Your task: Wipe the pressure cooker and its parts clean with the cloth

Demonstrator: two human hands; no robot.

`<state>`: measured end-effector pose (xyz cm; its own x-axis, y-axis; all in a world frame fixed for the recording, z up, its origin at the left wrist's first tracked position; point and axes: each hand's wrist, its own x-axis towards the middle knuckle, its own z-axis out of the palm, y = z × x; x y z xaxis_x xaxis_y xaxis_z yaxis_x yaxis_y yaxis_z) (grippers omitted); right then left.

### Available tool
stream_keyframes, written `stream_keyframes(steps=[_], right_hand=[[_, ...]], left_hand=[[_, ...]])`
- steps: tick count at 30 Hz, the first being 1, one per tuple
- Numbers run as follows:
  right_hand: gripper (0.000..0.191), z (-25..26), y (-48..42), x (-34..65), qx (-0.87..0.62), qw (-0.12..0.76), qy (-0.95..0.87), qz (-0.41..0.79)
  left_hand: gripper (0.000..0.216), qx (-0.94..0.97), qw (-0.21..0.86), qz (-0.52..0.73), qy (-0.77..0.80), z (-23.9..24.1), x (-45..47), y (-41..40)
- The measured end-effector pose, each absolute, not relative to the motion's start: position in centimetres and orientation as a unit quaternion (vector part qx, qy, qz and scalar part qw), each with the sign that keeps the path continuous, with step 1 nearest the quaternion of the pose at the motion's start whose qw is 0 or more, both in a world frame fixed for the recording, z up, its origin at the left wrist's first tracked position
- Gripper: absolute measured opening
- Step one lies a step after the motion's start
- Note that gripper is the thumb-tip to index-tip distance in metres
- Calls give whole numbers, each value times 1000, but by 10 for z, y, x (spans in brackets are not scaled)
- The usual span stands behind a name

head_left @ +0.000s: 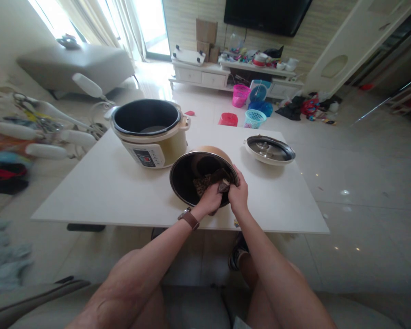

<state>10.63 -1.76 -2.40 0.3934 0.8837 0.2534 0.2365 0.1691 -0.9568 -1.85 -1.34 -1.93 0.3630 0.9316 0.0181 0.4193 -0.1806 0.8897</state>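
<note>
A dark-lined inner pot [210, 157] with a golden-tan outside is tipped on the white table, its mouth facing me. My left hand [210, 198], with a watch on its wrist, reaches into the mouth and is closed on a brown patterned cloth [201, 184]. My right hand [239, 189] grips the pot's right rim, its fingers partly hidden behind the wall. Behind the pot, to the left, stands the electric pressure cooker body [147, 132], uncovered, with a control panel on its front. The cooker's lid [270, 151] lies to the right, inner side up.
The white table [99, 196] ends close to my knees. White-padded metal arms [65, 137] of some stand rise at its left. On the floor beyond are a pink basket [240, 96], a light-blue basket [255, 119] and a red stool-like object [228, 119].
</note>
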Motion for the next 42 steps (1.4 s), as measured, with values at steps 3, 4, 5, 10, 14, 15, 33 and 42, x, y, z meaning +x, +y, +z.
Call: stream_keyframes(steps=[3,4,5,10,14,15,33,42], right_hand=[[67,-29,-14,114,-595,604,-454,273],[67,-30,-12,118,-600,605,-446,273],[66,-30,-11,122,-604,604,-443,273],[67,-16,-5,145,-588,584,-493,265],[67,-8,-3,153,-594,571,-499,269],[66,-8,-2,153,-599,575,-484,277],[47,-48,3,140,-605,621,-355,349],[49,-39,0,135,-590,625,-354,368]], left_hand=[[64,768,393,207,461,-20,-29,-12],[64,785,373,171,464,-20,-33,-12],[63,801,348,136,467,-20,-37,-13],[46,855,215,35,471,-19,-48,-15],[51,860,235,34,452,-20,-41,-13],[53,858,246,38,450,-21,-40,-12],[66,776,361,152,495,-19,-22,-3],[65,748,428,229,452,-15,-4,-1]])
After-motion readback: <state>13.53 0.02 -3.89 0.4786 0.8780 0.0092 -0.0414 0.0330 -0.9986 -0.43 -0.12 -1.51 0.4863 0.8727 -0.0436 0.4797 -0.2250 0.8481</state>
